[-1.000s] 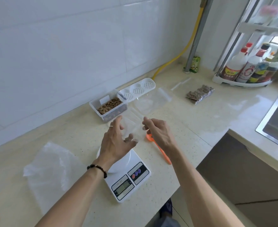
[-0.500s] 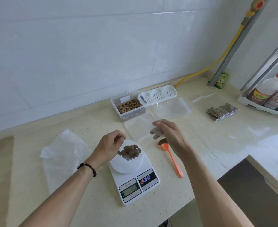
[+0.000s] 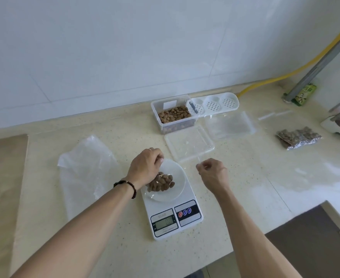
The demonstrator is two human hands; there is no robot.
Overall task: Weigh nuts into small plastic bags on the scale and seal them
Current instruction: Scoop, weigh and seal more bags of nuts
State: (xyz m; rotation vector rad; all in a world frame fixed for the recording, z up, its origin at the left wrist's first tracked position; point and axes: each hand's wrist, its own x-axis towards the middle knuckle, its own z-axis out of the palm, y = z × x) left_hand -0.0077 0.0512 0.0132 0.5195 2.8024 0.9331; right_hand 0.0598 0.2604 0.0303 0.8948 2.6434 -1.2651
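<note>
L hand (image 3: pixel 145 167) is over the back-left edge of the scale (image 3: pixel 173 209), fingers curled, pinching the top of a small clear bag of nuts (image 3: pixel 161 183) that sits on the round white weighing plate (image 3: pixel 175 177). Bag's bottom rests on the plate, nuts bunched low & left of centre. Beaded bracelet (image 3: pixel 126 186) on the L wrist. R hand (image 3: pixel 213 173) is just right of the plate, off the scale, fingers curled in; there's a thin clear glint at the fingertips, but can't tell if it's pinching plastic or holding nothing. Scale display (image 3: pixel 164 222) faces the person, digits too blurred to read, 3 round buttons (image 3: pixel 184 212) beside it.

Behind the scale, an empty clear bag (image 3: pixel 189 145) lies flat on the counter (image 3: pixel 245 197), another flat clear bag (image 3: pixel 229 125) just behind & right of it. Clear tub of nuts (image 3: pixel 174 115) sits near the wall, lid off, w/ a white perforated tray (image 3: pixel 215 103) touching its right side. Big crumpled clear plastic sheet (image 3: pixel 85 167) lies left of the scale. Far right: filled nut bags (image 3: pixel 297 137) in a small pile, well apart from the scale. Yellow hose (image 3: pixel 265 83) runs along the wall to a grey pipe (image 3: pixel 321 57), green packet (image 3: pixel 303 94) at its foot
</note>
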